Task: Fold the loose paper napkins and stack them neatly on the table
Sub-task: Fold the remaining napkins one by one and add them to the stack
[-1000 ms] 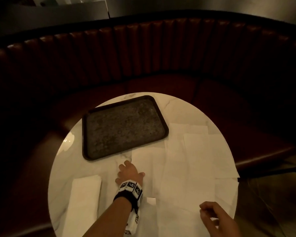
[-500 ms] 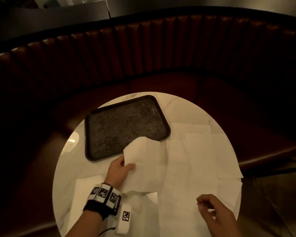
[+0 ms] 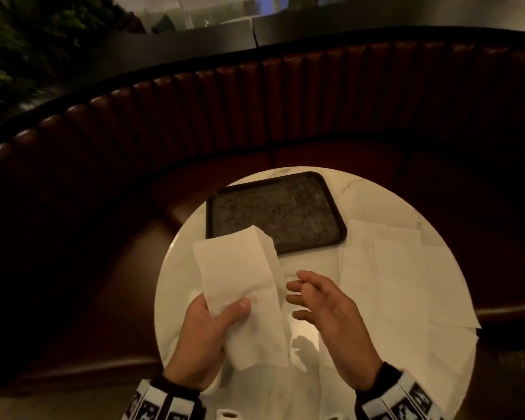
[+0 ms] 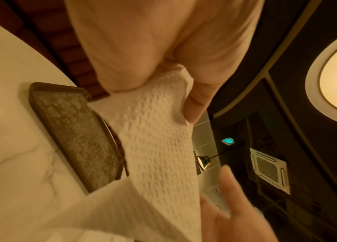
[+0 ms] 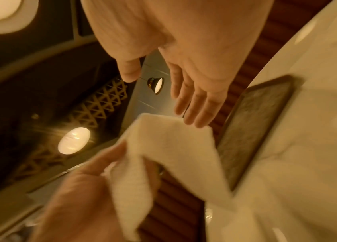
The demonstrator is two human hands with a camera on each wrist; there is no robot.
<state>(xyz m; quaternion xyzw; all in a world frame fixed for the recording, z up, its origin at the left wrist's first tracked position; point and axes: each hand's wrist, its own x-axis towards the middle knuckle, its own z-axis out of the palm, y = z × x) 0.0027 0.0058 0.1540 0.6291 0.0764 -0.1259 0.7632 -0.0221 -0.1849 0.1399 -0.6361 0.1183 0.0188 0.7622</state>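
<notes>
Left hand (image 3: 208,338) pinching a white napkin (image 3: 243,286) between thumb and curled fingers, holding it up off the round marble table (image 3: 176,286). Napkin sticking up and away from that hand, top edge hanging over the near corner of the dark tray (image 3: 273,213), lower end drooping past the palm toward the tabletop (textured, kinda waffle-patterned in the left wrist view (image 4: 155,140)). Right hand (image 3: 331,322) hovering just beside the napkin's right edge, fingers spread and relaxed, gripping nothing, not clearly touching the paper. Same story in the right wrist view: right hand (image 5: 186,68) stretching out flat with the napkin (image 5: 171,147) sitting just beyond the fingertips. More loose napkins (image 3: 391,268) lying unfolded and overlapping on the right side of the table, well apart from both hands. Tray sitting at the far side of the table, curved leather booth (image 3: 285,110) wrapping around behind.
</notes>
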